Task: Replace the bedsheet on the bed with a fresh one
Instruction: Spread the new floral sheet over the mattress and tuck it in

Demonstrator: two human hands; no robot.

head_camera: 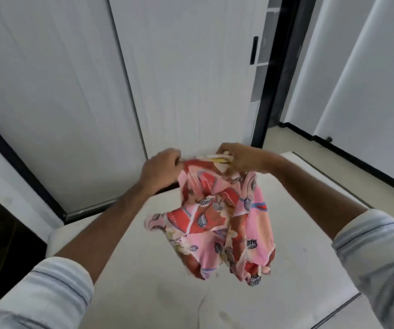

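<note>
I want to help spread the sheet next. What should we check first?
1. Left hand grips the sheet: ok.
2. Right hand grips the sheet's top edge: ok.
3. Sheet unfolded: not ok, it hangs bunched between the hands.
4. Mattress bare, old sheet off: ok in the part seen.
5. Sheet hangs over the mattress, not the floor: ok.
6. Which edge or corner is held: cannot tell.

Left hand (160, 168) and right hand (239, 159) gripping bunched pink patterned bedsheet (219, 222), above bare white mattress (143, 269), white wardrobe doors (179, 79) behind
</note>
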